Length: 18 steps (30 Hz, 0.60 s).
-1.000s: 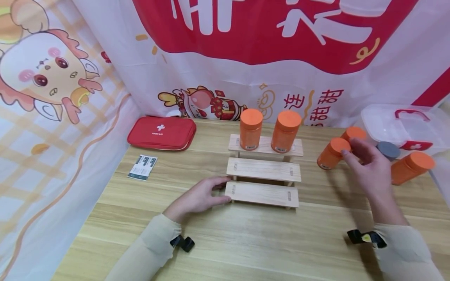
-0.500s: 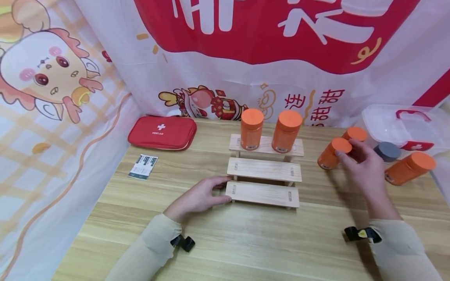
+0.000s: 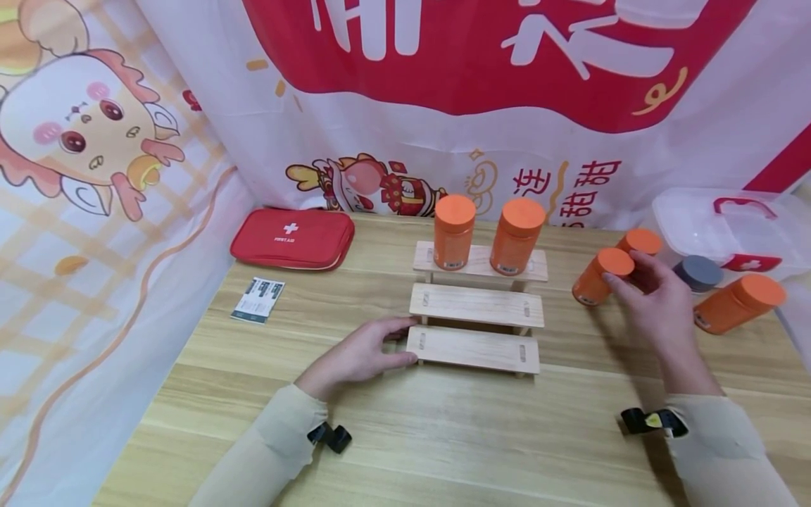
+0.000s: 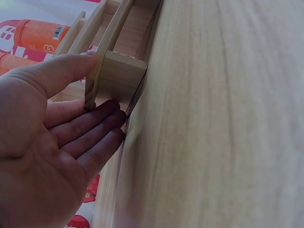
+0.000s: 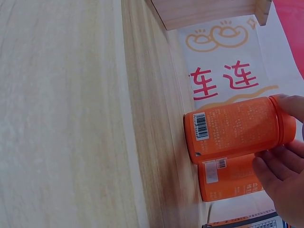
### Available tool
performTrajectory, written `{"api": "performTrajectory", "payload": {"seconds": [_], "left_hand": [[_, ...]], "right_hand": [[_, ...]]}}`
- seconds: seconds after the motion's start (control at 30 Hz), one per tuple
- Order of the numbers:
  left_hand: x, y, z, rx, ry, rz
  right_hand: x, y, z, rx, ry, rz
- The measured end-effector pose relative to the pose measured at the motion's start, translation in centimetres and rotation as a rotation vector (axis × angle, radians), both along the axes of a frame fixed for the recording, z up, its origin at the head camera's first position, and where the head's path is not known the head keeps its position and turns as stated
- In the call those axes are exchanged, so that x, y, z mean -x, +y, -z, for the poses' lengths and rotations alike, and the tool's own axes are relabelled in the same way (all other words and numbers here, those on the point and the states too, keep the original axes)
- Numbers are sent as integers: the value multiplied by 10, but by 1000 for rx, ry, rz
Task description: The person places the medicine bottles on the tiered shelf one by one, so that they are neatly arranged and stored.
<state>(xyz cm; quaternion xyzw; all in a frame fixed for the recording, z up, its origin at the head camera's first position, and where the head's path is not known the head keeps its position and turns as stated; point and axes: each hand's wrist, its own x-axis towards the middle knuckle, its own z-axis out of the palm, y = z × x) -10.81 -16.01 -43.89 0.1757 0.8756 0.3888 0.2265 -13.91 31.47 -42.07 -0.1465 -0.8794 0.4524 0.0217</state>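
My left hand (image 3: 360, 355) holds the left end of a three-step wooden display stand (image 3: 475, 350), its thumb at the front of the lowest step and the other fingers behind. In the left wrist view, the thumb lies against the edge of the step board (image 4: 110, 40). Two orange bottles (image 3: 453, 236) stand upright on the top step. To the right, my right hand (image 3: 662, 310) grips an upright orange bottle (image 5: 232, 128) by its cap, thumb on one side and fingers on the other. Another orange bottle (image 5: 230, 178) stands right behind it.
A grey-capped bottle (image 3: 698, 273) and a tilted-looking orange bottle (image 3: 738, 304) are right of my right hand. Behind them sits a clear box (image 3: 690, 218) with a red handle. A red first-aid pouch (image 3: 291, 241) and a printed card (image 3: 257, 301) lie at the left.
My right hand has shifted slightly left and closed its thumb and fingers about the front orange bottle's cap. My left hand stays at the stand.
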Motion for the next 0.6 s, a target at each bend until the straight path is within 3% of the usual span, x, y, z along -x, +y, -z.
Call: {"api": "performTrajectory", "payload": {"seconds": [0.3, 0.6], "left_hand": [[1, -1, 1, -10, -3, 9], [-1, -1, 0, -31, 57, 46]], "right_hand": [[1, 0, -1, -6, -1, -14], [-1, -1, 0, -32, 28, -26]]}}
